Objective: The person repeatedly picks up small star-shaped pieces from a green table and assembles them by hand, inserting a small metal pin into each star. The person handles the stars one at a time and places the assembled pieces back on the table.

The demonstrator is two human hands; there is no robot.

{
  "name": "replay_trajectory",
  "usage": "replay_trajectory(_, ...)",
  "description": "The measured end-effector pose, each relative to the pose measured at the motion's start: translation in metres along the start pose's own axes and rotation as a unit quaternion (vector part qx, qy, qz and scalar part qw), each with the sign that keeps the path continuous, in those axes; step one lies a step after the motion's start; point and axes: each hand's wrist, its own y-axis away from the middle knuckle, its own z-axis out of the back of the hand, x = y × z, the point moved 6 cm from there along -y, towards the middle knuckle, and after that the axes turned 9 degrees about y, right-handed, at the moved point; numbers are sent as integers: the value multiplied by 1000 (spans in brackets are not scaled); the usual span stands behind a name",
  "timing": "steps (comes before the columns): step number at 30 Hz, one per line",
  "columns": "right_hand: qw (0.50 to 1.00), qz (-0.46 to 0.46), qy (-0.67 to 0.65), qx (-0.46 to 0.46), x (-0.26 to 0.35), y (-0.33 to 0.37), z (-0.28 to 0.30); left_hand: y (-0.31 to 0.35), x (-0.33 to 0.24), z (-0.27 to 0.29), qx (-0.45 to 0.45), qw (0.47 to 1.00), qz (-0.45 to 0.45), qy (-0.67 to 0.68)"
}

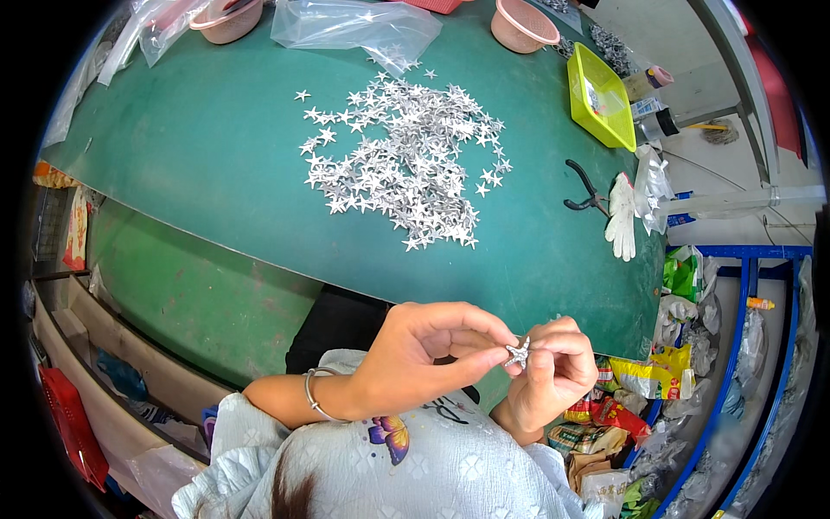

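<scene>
Between my two hands, close to my body and just off the table's near edge, is a small silver star-shaped piece [518,354]. My left hand [424,355], with a bangle on the wrist, pinches it from the left between thumb and fingertips. From the right, my right hand [556,368] grips it with thumb and curled fingers. Part of the star is covered by the fingertips. A large loose pile of similar silver star pieces [419,160] lies spread across the green table [216,164], beyond my hands.
To the right lie black-handled pliers [588,189] and a white glove [621,218]. A yellow-green basket [603,99] stands at the far right. Along the back are pink baskets [524,28] and a clear plastic bag [354,30]. Blue shelving [724,381] with packages is on the right.
</scene>
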Motion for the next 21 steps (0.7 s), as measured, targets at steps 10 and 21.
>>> replay_trajectory(10,1000,2,5,0,-6,2,-1,-3,0,1,-9,1000,8,-4)
replay_trajectory(21,1000,-22,15,1,-15,0,-4,-8,11,15,-46,999,15,-2)
